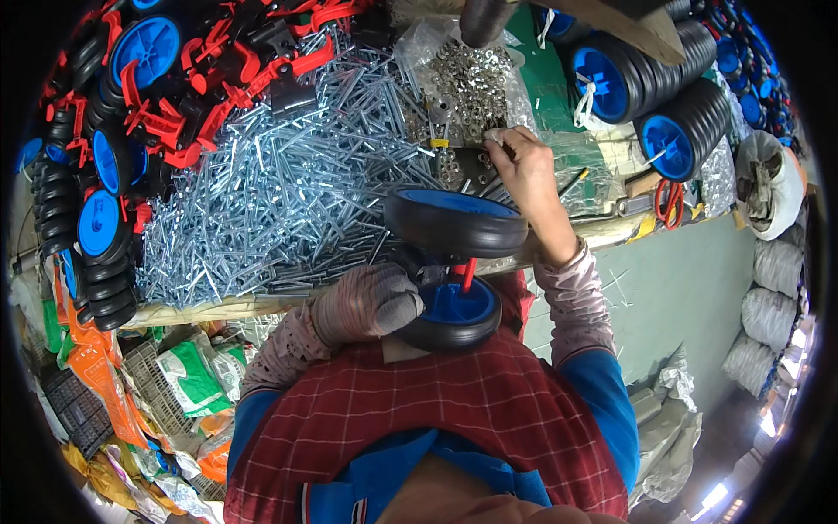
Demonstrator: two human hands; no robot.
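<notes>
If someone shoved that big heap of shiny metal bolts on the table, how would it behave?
The heap of bolts would probably slide and spread, since the pieces lie loose and crisscrossed. It looks heavy for its size, being all metal. Single round shafts may roll toward the table edge.

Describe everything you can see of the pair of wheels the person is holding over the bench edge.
The pair of wheels has two black ribbed tyres, rubber by the look, with blue plastic hubs, and a red piece shows between them. One wheel lies above the other, hubs facing the camera. The gloved left hand grips the lower wheel from the left. The upper wheel overlaps the heap of silvery metal rods. The bare right hand reaches past it to a tray of small metal nuts.
</notes>
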